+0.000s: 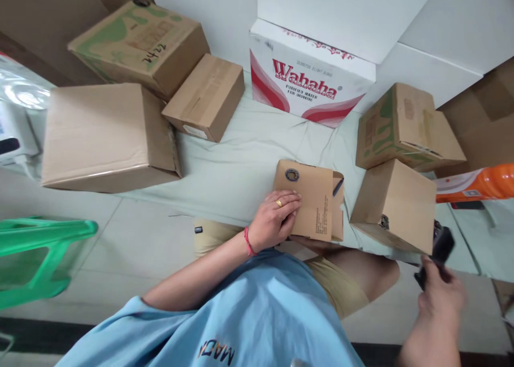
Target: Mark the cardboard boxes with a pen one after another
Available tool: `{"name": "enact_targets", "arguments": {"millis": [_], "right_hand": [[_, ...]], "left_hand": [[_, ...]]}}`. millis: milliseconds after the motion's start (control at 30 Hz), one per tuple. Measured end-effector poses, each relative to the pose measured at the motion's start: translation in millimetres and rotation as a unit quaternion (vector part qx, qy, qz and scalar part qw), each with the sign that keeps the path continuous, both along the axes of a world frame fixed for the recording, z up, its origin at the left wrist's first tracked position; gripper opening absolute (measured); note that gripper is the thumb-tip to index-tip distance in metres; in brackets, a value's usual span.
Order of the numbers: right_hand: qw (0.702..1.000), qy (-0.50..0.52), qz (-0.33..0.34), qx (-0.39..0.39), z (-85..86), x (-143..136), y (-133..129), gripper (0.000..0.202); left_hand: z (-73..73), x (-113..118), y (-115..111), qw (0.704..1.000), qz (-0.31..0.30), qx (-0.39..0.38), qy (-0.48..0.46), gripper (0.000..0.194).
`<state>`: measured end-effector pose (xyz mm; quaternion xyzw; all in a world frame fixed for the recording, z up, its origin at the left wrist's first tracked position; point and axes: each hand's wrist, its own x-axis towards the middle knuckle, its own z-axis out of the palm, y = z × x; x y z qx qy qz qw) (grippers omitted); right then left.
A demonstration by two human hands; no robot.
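Observation:
A small brown cardboard box (307, 193) lies near the front edge of the cloth-covered surface. Its right end is open, with a flap standing out and a dark thin item showing inside. My left hand (273, 219) rests on the box's left part, fingers laid over its top. At the far right, my right hand (441, 294) is closed around a black handheld object (442, 246), blurred by motion, so its kind is unclear. That object is beside the lower right corner of another brown box (397, 209).
At left stand a large brown box (98, 134), a green-printed box (140, 45) and a flatter box (206, 96). A white Wahaha carton (309, 80) is at the back. On the right are another printed box (395, 123) and an orange bottle (477, 184). A green stool (44, 254) stands left.

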<state>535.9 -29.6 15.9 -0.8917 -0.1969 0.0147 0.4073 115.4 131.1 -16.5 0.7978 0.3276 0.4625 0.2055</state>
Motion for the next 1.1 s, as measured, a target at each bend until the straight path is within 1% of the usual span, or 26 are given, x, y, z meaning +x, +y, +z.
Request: {"name": "enact_targets", "arguments": {"millis": [33, 67, 100, 133, 167, 200, 233, 267, 300, 367, 433, 500, 600, 700, 867, 1000, 1100], "right_hand": [[0.997, 0.028, -0.034, 0.066, 11.9, -14.3, -1.1, 0.039], [0.991, 0.035, -0.046, 0.123, 24.6, -30.8, -0.9, 0.039], [0.985, 0.032, -0.035, 0.165, 37.0, -49.7, 0.5, 0.039], [0.984, 0.032, -0.008, 0.177, 48.1, -70.6, 3.2, 0.044], [0.983, 0.027, 0.023, 0.179, 56.8, -93.0, 7.3, 0.055], [0.984, 0.024, 0.060, 0.166, 62.4, -116.5, 12.9, 0.066], [0.986, 0.028, 0.104, 0.128, 64.7, -140.1, 20.1, 0.076], [0.984, 0.027, 0.156, 0.079, 63.6, -163.2, 28.9, 0.081], [0.975, 0.019, 0.220, 0.036, 59.8, -185.0, 39.0, 0.082], [0.940, -0.034, 0.338, 0.029, 47.3, -223.2, 61.5, 0.078], [0.909, -0.089, 0.405, 0.054, 34.1, -253.0, 83.0, 0.076], [0.891, -0.128, 0.431, 0.068, 25.5, -274.6, 99.7, 0.074], [0.885, -0.146, 0.440, 0.055, 23.1, -293.0, 113.1, 0.072], [0.886, -0.147, 0.439, 0.039, 27.2, -298.9, 116.5, 0.071], [0.887, -0.151, 0.436, 0.027, 29.8, -296.8, 115.7, 0.072], [0.886, -0.153, 0.437, 0.036, 28.8, -293.2, 116.8, 0.074], [0.882, -0.146, 0.446, 0.050, 29.4, -284.1, 116.6, 0.075]], "left_hand": [[-0.4, 0.1, 0.0, 1.000, -0.002, 0.000, -0.003, 0.027], [-1.0, 0.1, 0.0, 1.000, -0.003, -0.002, -0.006, 0.026], [-1.5, 0.1, -0.1, 1.000, -0.004, -0.005, -0.007, 0.026], [-2.1, 0.0, -0.1, 1.000, -0.005, -0.008, -0.008, 0.026], [-2.6, -0.1, -0.2, 1.000, -0.005, -0.011, -0.009, 0.027], [-2.9, -0.3, -0.2, 1.000, -0.006, -0.013, -0.008, 0.027], [-3.1, -0.3, -0.2, 1.000, -0.007, -0.016, -0.008, 0.028], [-3.1, -0.3, -0.2, 1.000, -0.008, -0.019, -0.007, 0.028], [-2.9, -0.2, -0.2, 1.000, -0.010, -0.024, -0.006, 0.029], [-2.3, 0.1, -0.5, 0.999, -0.014, -0.035, -0.005, 0.030], [-2.5, 0.2, -0.9, 0.999, -0.022, -0.042, -0.008, 0.028], [-4.0, -0.3, -1.4, 0.999, -0.026, -0.046, -0.012, 0.022], [-7.6, -1.1, -1.7, 0.998, -0.016, -0.057, -0.016, 0.016], [-9.6, -1.2, -1.4, 0.997, -0.016, -0.066, -0.020, 0.017], [-9.5, -2.0, -0.7, 0.997, -0.028, -0.066, -0.018, 0.021], [-7.2, -4.0, -1.2, 0.998, -0.021, -0.058, -0.001, 0.024], [-3.0, -4.4, -1.1, 0.998, -0.025, -0.057, 0.012, 0.027]]}}
